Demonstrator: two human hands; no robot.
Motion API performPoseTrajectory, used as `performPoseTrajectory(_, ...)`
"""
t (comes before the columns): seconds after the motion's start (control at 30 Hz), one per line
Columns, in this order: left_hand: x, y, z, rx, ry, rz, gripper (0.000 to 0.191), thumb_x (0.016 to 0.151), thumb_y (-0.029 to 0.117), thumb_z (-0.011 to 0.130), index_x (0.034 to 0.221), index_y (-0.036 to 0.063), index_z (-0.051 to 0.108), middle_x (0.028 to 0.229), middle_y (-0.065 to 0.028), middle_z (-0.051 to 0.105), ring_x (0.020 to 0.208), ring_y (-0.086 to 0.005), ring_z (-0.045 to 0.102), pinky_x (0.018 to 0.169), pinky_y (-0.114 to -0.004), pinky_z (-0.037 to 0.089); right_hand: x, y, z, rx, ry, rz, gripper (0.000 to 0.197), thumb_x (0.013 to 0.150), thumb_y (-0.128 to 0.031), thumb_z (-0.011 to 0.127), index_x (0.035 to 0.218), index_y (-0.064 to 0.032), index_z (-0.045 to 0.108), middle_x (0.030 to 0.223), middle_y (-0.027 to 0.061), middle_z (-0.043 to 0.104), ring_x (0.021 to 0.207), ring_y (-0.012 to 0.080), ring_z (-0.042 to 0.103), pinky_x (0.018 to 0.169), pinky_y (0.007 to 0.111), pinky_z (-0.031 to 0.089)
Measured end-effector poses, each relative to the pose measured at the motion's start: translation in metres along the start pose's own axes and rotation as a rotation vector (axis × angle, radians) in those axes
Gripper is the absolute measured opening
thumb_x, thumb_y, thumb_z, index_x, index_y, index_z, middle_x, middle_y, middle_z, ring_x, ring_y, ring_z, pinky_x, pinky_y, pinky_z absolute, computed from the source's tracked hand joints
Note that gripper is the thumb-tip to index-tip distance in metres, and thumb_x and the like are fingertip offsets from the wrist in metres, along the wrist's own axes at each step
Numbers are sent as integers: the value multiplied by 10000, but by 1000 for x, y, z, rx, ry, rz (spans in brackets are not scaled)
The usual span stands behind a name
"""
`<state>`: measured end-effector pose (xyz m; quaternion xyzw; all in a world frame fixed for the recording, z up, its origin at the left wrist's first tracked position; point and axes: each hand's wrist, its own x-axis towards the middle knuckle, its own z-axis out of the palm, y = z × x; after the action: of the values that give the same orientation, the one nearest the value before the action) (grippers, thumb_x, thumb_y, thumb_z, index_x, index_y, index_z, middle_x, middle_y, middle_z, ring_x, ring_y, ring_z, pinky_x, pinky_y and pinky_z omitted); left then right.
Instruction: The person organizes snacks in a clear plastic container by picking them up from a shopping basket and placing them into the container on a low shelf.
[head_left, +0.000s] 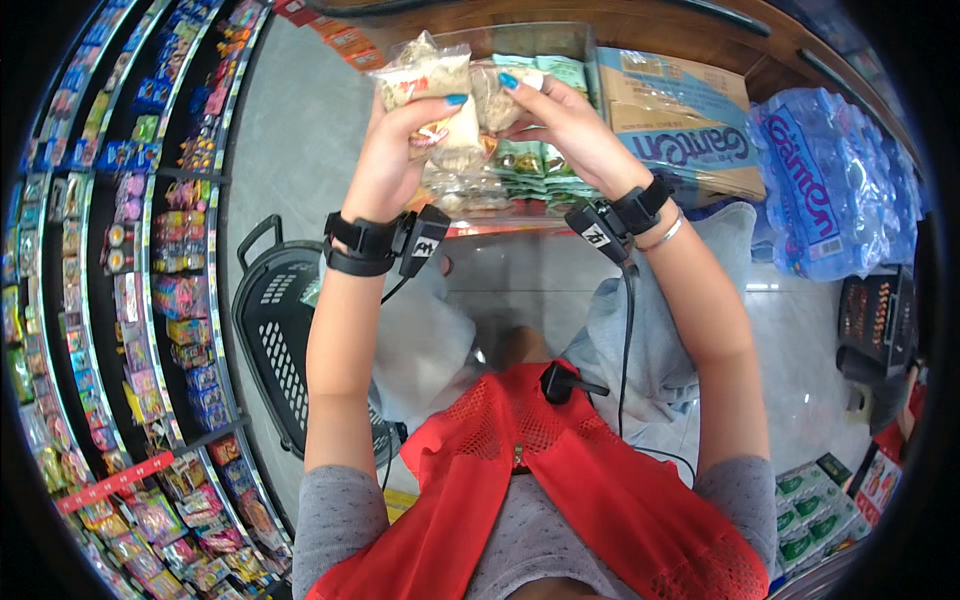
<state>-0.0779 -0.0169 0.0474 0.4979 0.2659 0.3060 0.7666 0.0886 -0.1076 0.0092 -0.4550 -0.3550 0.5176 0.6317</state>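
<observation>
My left hand (390, 161) grips clear plastic packets of beige food (426, 81), thumb pressed across the front one, which bears red writing. Pinched in my right hand (566, 124) is a smaller clear packet of beige food (491, 101), right beside the left hand's packets. Both hands are over a clear-walled display bin (517, 34). Inside it, green snack packets (529, 165) are stacked on the right, and more clear packets (469, 193) lie on the left, partly hidden by my left hand and its packets.
A black plastic shopping basket (281, 315) stands on the floor by my left leg. Cardboard cartons (675, 112) and shrink-wrapped bottled water (832, 180) are stacked right of the bin. Stocked shelves (150, 300) line the left side. A dark crate (874, 322) is at far right.
</observation>
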Motion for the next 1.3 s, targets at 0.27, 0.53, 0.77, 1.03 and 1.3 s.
performPoseTrajectory(0.27,37,-36,11,-191,25,-153,244,770,86,558,1003,18,574,937,-55,621,855,-166,596,760,-311,469,-7,-34,-48,-60,437,-10,336,870,-370,519,939,-51,600,807,-5,614,632,41,524,509,186,367)
performPoseTrajectory(0.53,26,-36,3,-283,-309,-253,353,758,81,560,1091,-30,531,1014,-125,612,893,-197,609,794,-332,491,13,-9,-31,-107,447,-145,264,854,-266,583,824,-6,610,734,-21,589,627,25,484,539,192,388)
performPoseTrajectory(0.77,18,-35,-1,-155,-482,-208,544,683,2,585,1206,-25,436,1064,-115,589,970,-195,574,845,-286,454,21,-5,-26,-325,439,-284,242,860,-230,575,796,3,589,708,-44,561,600,0,421,491,195,360)
performPoseTrajectory(1.03,13,-17,5,-118,-263,-152,443,707,28,593,1140,-4,504,993,-77,611,876,-150,599,761,-267,480,11,-15,-14,-308,77,-12,246,878,-238,530,958,-6,520,705,51,592,508,93,526,465,214,425)
performPoseTrajectory(1.3,12,3,-4,-311,-232,-213,242,766,118,578,974,-4,589,899,-74,642,784,-158,621,726,-291,491,15,-25,-39,-235,-95,-69,220,880,-115,499,1076,-17,487,757,47,603,581,97,561,510,229,469)
